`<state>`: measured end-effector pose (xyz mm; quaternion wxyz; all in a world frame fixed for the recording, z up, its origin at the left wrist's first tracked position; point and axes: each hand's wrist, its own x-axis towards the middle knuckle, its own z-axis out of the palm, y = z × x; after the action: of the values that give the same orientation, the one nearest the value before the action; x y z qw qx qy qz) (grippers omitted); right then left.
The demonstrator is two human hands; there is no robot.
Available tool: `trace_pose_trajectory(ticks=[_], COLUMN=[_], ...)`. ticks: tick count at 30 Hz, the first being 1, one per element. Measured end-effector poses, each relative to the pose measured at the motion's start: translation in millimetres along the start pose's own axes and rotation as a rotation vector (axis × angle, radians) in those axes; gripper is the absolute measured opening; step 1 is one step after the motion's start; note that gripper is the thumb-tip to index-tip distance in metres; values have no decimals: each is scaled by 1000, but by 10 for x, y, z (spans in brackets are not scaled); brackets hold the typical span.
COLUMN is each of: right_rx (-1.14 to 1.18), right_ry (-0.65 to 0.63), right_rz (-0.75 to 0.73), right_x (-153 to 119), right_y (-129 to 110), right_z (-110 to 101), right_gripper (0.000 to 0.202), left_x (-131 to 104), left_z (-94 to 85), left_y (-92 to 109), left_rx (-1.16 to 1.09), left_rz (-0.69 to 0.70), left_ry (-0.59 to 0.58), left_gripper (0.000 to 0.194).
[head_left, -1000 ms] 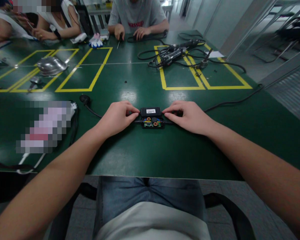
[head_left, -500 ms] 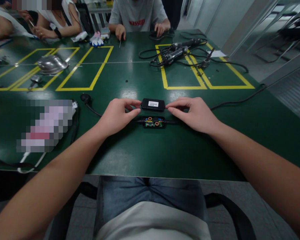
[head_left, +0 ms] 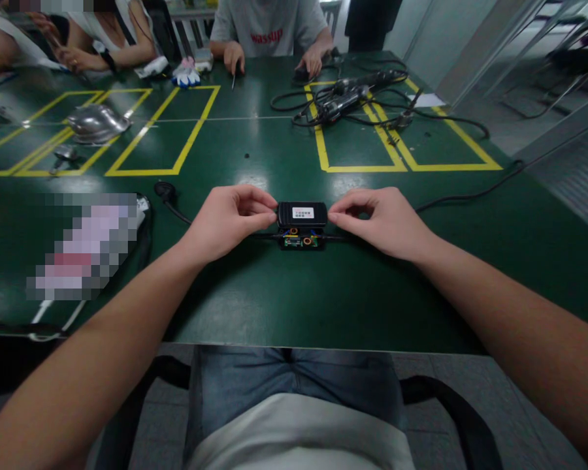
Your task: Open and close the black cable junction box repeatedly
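A black ribbed plastic cover [head_left: 287, 214] with a white label on top is pinched at its left end by my left hand [head_left: 228, 220]. At its right end, the thumb and fingertips of my right hand [head_left: 379, 219] pinch it too. Just in front and below lies the open black lower housing [head_left: 301, 247], with a green circuit board [head_left: 293, 241], copper-coloured ring coils and thin coloured wires showing. The cover hides the housing's back edge; whether they touch I cannot tell. Black cable runs out from both sides of the housing, partly behind my hands.
A black plug [head_left: 165, 190] lies left on the green table [head_left: 255, 300]. A blurred-out device [head_left: 91, 248] with a white cable is nearer. Farther back are a metal shell [head_left: 97, 124], black corded tools [head_left: 343, 101] and gloves [head_left: 186, 73]. Other people sit opposite, one holding a thin tool.
Both hands have brought the cover up and slightly towards me, so it now overlaps the back of the housing, where a gap showed before. The fingers are now closed on its ends.
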<state>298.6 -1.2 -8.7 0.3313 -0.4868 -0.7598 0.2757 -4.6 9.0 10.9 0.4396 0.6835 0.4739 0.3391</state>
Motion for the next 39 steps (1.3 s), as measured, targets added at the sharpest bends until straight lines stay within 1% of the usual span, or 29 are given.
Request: trace_pose_trajectory(ticks=[6, 15, 22, 28, 31, 34, 36, 39], right_rx=[7, -6, -14, -23, -18, -42, -67, -98], right_ry=[-45, -104, -136, -147, -145, -152, -150, -142], right_rz=[-14, -65, -82, -124, -158, -182, -189, -217], right_x=[-8, -16, -21, -14, -29, -50, -58, -59], right_y=[-34, -80, -103, -43, -17, -15, -16, -7], right_z=[-12, -19, 0, 10, 19, 39, 56, 75], right_gripper=[18, 13, 11, 3, 26, 45, 48, 41], left_x=[-15, -11, -11, -11, -43, -83, -99, -99], left_z=[-37, -25, -44, -41, -36, -26, -15, 1], left_y=[56, 26, 42, 56, 96, 111, 93, 47], left_rx=[52, 88, 248, 351, 384, 382, 384, 408], left_rz=[-29, -33, 47, 98, 129, 173, 199, 218], left_ry=[-50, -160, -175, -169, -182, -232, -263, -260], left_gripper=[33, 31, 25, 27, 32, 43, 50, 49])
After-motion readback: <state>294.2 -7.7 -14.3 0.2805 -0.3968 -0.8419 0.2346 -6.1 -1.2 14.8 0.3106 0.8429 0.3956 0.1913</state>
